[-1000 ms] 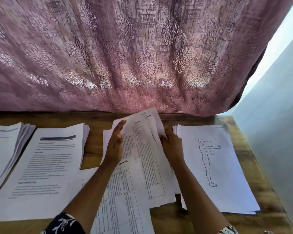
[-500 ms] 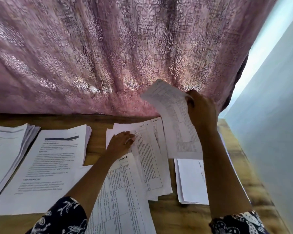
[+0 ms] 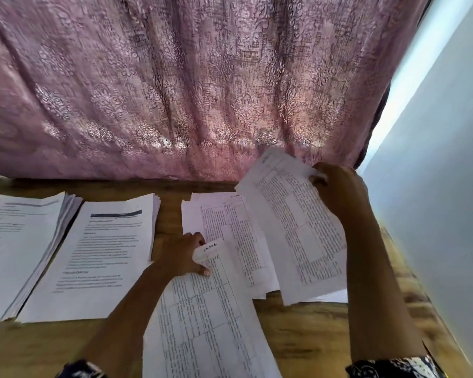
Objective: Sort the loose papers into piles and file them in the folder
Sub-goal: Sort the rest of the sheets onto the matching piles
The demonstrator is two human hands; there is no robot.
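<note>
Head: left hand [image 3: 183, 255] now grips near sheet [image 3: 202, 323]; right hand [image 3: 339, 186] lowered lifted sheet [image 3: 298, 227].

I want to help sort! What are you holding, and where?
The right grip pinches a lifted sheet by its top corner. The left grip holds the top corner of the near sheet.

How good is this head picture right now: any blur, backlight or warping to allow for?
Head view: daylight glows through the curtain, and the gap beside it is blown out; head view: print is smeared on the raised sheet in the right hand and on the front sheet that the left hand pinches, unreadable; head view: the wide lens stretches the table toward the picture's corners.
</note>
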